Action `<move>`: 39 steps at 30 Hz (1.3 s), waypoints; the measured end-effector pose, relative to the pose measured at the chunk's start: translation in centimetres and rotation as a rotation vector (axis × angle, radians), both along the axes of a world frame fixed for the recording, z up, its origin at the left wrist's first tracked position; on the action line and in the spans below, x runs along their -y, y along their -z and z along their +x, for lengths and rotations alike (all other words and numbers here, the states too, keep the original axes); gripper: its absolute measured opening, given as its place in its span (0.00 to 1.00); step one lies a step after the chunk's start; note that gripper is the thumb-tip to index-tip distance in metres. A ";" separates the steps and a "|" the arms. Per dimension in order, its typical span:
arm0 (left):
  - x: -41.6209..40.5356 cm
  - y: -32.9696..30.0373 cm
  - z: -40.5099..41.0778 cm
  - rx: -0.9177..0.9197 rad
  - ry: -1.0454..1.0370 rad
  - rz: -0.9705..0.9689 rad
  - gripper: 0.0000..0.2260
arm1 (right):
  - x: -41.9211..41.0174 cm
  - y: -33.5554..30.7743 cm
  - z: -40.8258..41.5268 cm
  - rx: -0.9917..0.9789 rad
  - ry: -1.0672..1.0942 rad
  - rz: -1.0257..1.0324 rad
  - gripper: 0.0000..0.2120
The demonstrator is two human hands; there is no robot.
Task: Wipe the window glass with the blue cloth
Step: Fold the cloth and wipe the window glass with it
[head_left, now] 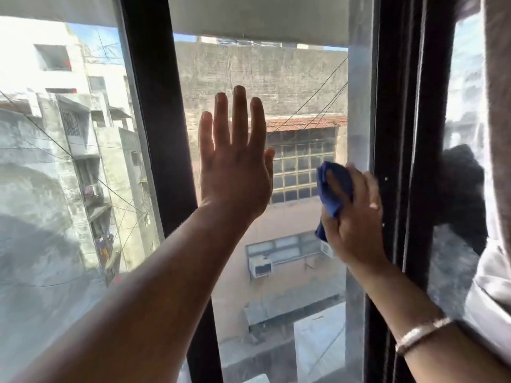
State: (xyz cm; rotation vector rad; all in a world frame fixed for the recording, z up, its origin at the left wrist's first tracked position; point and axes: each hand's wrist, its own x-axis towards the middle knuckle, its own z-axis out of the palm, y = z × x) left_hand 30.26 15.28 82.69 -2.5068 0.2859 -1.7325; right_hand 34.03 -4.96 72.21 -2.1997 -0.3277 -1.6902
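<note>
The middle pane of window glass (279, 244) stands between two black frame posts. My left hand (235, 167) lies flat against it, fingers spread and pointing up, holding nothing. My right hand (354, 217) is closed on a bunched blue cloth (333, 189) and presses it on the glass near the pane's right edge, close to the right frame post. A bangle sits on my right wrist.
A black frame post (163, 161) stands left of the pane and a wider black frame (401, 161) to its right. The left pane (55, 203) looks dusty and streaked. A curtain (497, 106) hangs at the far right. Buildings and cables show outside.
</note>
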 end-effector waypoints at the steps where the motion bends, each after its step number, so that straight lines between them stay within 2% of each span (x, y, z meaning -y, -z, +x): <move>1: 0.0 0.0 0.0 -0.008 0.004 -0.005 0.32 | -0.5 -2.3 0.3 0.020 0.020 0.084 0.30; 4: -0.2 -0.3 -0.5 -0.035 0.069 -0.019 0.33 | -5.3 -4.2 0.5 0.140 0.034 0.138 0.30; 5: -0.4 -0.5 -0.7 -0.045 0.098 -0.025 0.34 | -7.4 -2.7 0.1 0.173 -0.006 0.063 0.29; 7: -0.5 -0.7 -1.0 -0.086 0.143 -0.045 0.35 | -11.4 2.4 -1.2 0.196 -0.115 -0.224 0.27; 9: -0.4 -0.8 -1.3 -0.126 0.125 -0.041 0.33 | -12.9 7.2 -2.3 0.147 -0.119 -0.515 0.30; 10: -0.4 -0.8 -1.4 -0.143 0.092 -0.030 0.32 | -12.6 8.6 -2.4 0.105 -0.111 -0.588 0.32; 13: -0.6 -1.1 -2.0 -0.187 -0.017 0.038 0.32 | -10.8 8.5 -3.0 -0.028 -0.188 -0.639 0.38; 15: -1.0 -0.7 -2.9 -0.201 -0.036 0.110 0.32 | -9.5 8.1 -3.4 -0.098 -0.191 -0.614 0.39; 19: -1.2 3.3 -4.7 -0.233 0.009 0.229 0.30 | -5.8 7.4 -4.2 -0.246 -0.110 -0.303 0.37; 21: -1.3 5.4 -4.7 -0.266 0.007 0.281 0.30 | -4.4 7.0 -4.2 -0.270 -0.133 -0.233 0.35; 25: -2.1 7.3 -4.3 -0.257 -0.048 0.459 0.30 | -2.9 7.1 -4.2 -0.303 -0.558 -0.073 0.31; 26: -2.3 7.6 -4.4 -0.238 -0.047 0.486 0.31 | -2.4 6.9 -4.2 -0.322 -0.602 -0.025 0.31; 30: -2.4 8.2 -4.0 -0.168 0.048 0.519 0.27 | -2.2 5.8 -3.9 -0.301 -0.471 -0.006 0.35; 32: -2.1 8.2 -4.0 -0.155 0.068 0.507 0.21 | -3.0 5.8 -4.1 -0.288 -0.357 0.025 0.37; 34: -1.9 8.4 -4.2 -0.173 0.108 0.510 0.15 | -3.1 5.3 -4.7 -0.356 -0.212 0.144 0.40; 35: -1.6 8.4 -4.3 -0.185 0.154 0.506 0.12 | -2.9 4.8 -5.3 -0.387 -0.129 0.171 0.38; 36: -1.3 8.4 -4.6 -0.194 0.190 0.503 0.11 | -3.0 4.1 -5.8 -0.410 -0.043 0.164 0.33; 38: -1.1 8.1 -5.3 -0.198 0.224 0.490 0.08 | -3.7 2.7 -7.3 -0.445 0.084 0.099 0.11; 39: -1.0 8.2 -5.5 -0.276 0.271 0.450 0.08 | -4.2 2.0 -8.2 -0.481 0.099 0.073 0.02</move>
